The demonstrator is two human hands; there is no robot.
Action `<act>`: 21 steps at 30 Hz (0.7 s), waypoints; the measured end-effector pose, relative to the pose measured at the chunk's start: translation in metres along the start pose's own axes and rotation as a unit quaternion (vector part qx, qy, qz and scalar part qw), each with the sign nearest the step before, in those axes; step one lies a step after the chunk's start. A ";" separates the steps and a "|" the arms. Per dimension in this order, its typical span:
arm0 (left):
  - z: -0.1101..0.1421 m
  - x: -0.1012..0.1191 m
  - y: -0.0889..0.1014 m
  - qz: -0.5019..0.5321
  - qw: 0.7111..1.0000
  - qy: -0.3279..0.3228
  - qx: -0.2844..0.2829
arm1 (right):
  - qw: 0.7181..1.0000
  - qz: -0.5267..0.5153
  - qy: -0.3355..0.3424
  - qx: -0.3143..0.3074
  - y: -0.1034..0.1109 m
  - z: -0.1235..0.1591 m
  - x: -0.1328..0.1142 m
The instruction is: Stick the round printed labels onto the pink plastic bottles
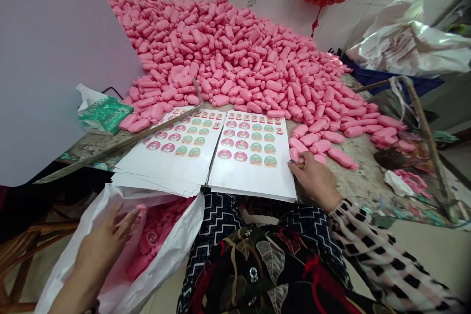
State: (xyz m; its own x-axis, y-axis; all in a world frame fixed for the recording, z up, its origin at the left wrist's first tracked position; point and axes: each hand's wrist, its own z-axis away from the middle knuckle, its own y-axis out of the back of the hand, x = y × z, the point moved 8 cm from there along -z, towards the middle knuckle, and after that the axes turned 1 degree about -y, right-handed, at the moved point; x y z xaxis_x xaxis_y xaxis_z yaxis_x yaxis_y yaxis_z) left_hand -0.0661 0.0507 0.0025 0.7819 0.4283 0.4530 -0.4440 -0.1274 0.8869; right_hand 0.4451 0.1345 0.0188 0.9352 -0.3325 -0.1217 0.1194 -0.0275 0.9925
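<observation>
Over a white bag (187, 223) at my lower left is my left hand (105, 240), somewhat blurred, its fingers parted. A pink bottle (141, 213) lies right at its fingertips; whether they still touch it is unclear. More pink bottles (152, 240) lie inside the bag, one with a round label. My right hand (318, 179) rests by the right edge of a sticker sheet (252, 176), fingers pinched around a small, dark, multicoloured thing (296, 163) too small to identify. Beside it lies another stack of sticker sheets (165, 169) with rows of pink and green labels.
A large heap of pink bottles (221, 54) covers the table's back. A bent metal bar (121, 143) crosses the left sheets. At left are a green-and-white packet (105, 113) and a pale panel (62, 59). White plastic bags (408, 44) and a metal frame (423, 132) stand at right.
</observation>
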 end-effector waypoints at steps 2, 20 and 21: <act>-0.004 -0.001 -0.006 -0.069 0.997 -0.029 -0.014 | 1.000 0.008 -0.003 -0.011 -0.003 -0.001 0.003; 0.089 0.225 -0.094 0.454 0.751 -0.145 -0.458 | 0.769 -0.414 0.320 -0.366 0.014 0.087 -0.119; 0.097 0.230 -0.099 0.464 0.721 -0.143 -0.494 | 0.755 -0.419 0.329 -0.383 0.015 0.094 -0.125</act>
State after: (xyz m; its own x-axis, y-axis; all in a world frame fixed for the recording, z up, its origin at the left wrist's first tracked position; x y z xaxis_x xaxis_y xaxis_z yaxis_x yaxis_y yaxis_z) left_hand 0.1998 0.0753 0.0272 -0.0570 0.3480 0.9358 -0.8186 0.5202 -0.2434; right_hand 0.2989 0.0866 0.0502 0.3570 0.0453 -0.9330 0.6832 0.6686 0.2938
